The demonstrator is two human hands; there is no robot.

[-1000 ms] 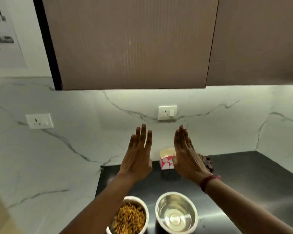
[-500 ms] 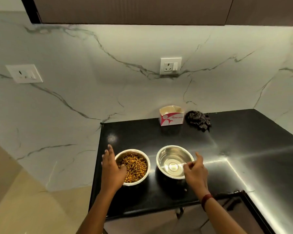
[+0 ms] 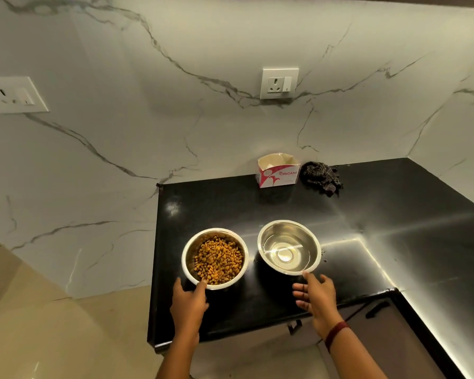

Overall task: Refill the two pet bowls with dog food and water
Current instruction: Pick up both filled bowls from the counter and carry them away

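Head view, kibble bowl [image 3: 187, 251] at relaxed left hand [image 3: 188, 300], water bowl [image 3: 311, 243] (right hand [image 3: 316, 295] spread).

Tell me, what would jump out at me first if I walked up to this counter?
Two shiny steel bowls sit side by side on the black counter: the left bowl is heaped with golden-brown kibble, and the right bowl holds clear water. A person's left hand touches the kibble bowl's near rim, while the right hand hovers open by the water bowl.
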